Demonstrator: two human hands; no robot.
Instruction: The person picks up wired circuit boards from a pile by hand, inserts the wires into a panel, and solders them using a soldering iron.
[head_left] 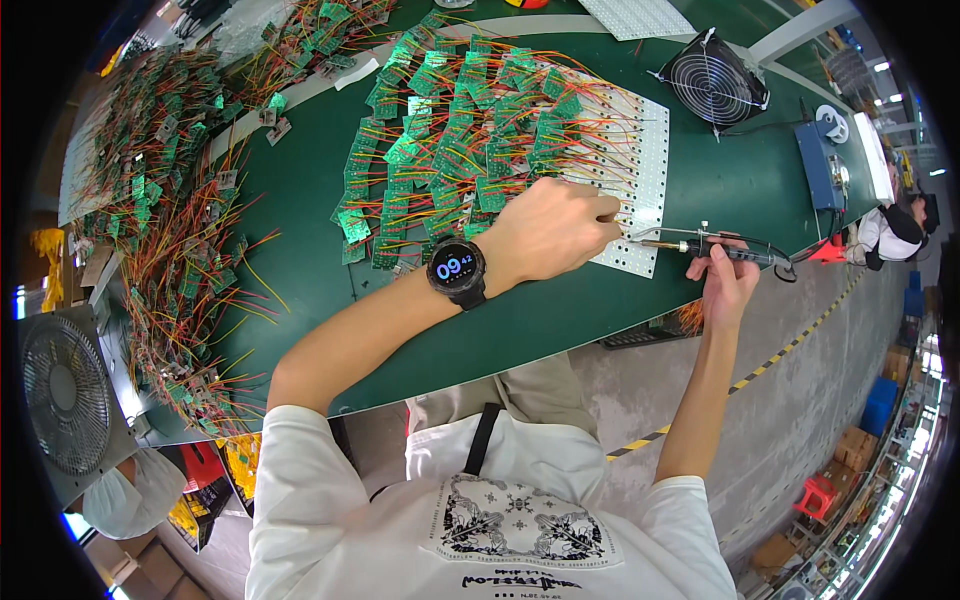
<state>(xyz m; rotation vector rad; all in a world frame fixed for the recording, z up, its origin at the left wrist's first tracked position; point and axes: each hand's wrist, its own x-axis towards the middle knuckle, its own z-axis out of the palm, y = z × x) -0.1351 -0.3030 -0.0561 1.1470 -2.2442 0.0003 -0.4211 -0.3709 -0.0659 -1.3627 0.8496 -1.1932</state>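
Note:
My right hand (728, 285) grips a black-handled soldering iron (752, 254), its thin metal tip pointing left over the near end of a white perforated board (650, 140). Facing it, close to that tip, my left hand (558, 228) is closed with its fingers curled down. What those fingers pinch is hidden by the hand. Rows of green circuit boards (455, 150) lie left of the perforated board. Their red and yellow wires (590, 130) stretch across onto it, toward its holes.
Heaped wired circuit boards (175, 200) cover the green table's (310, 170) left side. A small black fan (708, 82) stands at the back right, near a blue soldering station (822, 165). Another fan (65, 390) is at far left. People (890, 235) sit beyond the right end.

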